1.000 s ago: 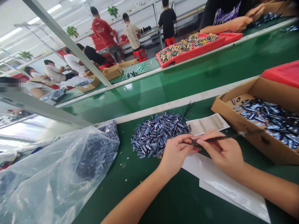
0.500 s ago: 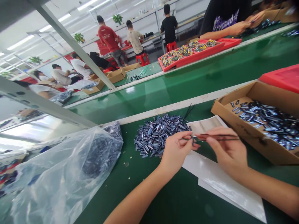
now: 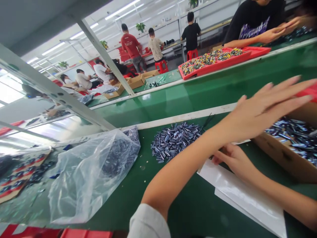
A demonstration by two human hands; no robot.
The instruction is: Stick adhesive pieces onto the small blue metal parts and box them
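Over the green bench mat (image 3: 188, 205), my left hand (image 3: 267, 105) stretches open above the cardboard box (image 3: 279, 162); my right hand (image 3: 235, 162) curls loosely, empty, beside the white sheet (image 3: 237, 195)

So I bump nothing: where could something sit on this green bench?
Bare green mat lies between the clear plastic bag and white paper sheets, below the dark-blue capacitor heap. Brown cardboard box, left hand and right hand crowd the right.

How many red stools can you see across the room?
2. One red stool sits beneath the person in the beige shirt, another red stool beneath the person in the black shirt. More may be hidden behind the seated people.
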